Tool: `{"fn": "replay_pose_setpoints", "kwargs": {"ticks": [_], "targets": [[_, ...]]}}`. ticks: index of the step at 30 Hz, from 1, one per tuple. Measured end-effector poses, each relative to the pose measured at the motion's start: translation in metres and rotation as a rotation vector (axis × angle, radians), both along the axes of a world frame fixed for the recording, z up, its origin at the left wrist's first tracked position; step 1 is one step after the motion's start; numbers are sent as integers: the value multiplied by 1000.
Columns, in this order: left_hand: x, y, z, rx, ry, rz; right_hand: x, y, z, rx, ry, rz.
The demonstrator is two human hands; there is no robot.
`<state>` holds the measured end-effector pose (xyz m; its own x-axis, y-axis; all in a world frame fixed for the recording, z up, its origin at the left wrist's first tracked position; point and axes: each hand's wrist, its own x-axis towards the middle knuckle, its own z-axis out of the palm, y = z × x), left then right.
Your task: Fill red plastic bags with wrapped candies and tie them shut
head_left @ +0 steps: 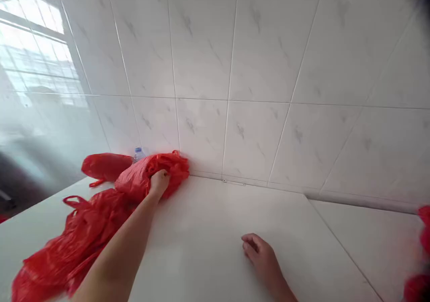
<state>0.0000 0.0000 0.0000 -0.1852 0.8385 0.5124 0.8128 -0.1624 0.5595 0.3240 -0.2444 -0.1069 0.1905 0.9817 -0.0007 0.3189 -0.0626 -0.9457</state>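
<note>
My left hand (159,183) reaches to the back of the white table, its fingers closed on a bunched red plastic bag (134,179) by the tiled wall. Another crumpled red plastic bag (90,223), with a loop handle sticking up, spreads along the left under my forearm. My right hand (261,253) hovers over or rests on the white tabletop (201,230); I cannot tell which. Its fingers are loosely curled, a small gap shows between thumb and forefinger, and it holds nothing.
Behind the bags, a clear bottle with a blue cap (138,152) stands near a rolled red bundle (105,165). White marbled tiles (201,127) line the back. A second tabletop panel (372,239) adjoins on the right, with red plastic (425,235) at the far edge.
</note>
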Motion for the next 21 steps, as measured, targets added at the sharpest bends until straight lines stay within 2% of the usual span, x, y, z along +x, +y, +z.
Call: {"fn": "replay_pose_setpoints", "kwargs": {"ticks": [3, 6, 9, 12, 16, 18, 21], "targets": [[-3, -4, 18, 99, -3, 27, -2, 0, 4, -11, -21, -16], [7, -12, 34, 259, -24, -12, -3, -1, 6, -25, -56, -28], [34, -31, 33, 400, -43, -141, -4, 1, 4, -24, -45, -26], [75, -68, 7, 433, -10, -382, -3, 3, 0, 10, 87, -46], [124, -138, -46, 326, 118, -824, 3, 3, -1, 118, 337, -275], [138, -171, -63, 258, 197, -1025, 6, 2, 1, 175, 306, -382], [146, -205, -75, 146, 292, -1184, 9, 0, 4, 266, 72, -437]]}}
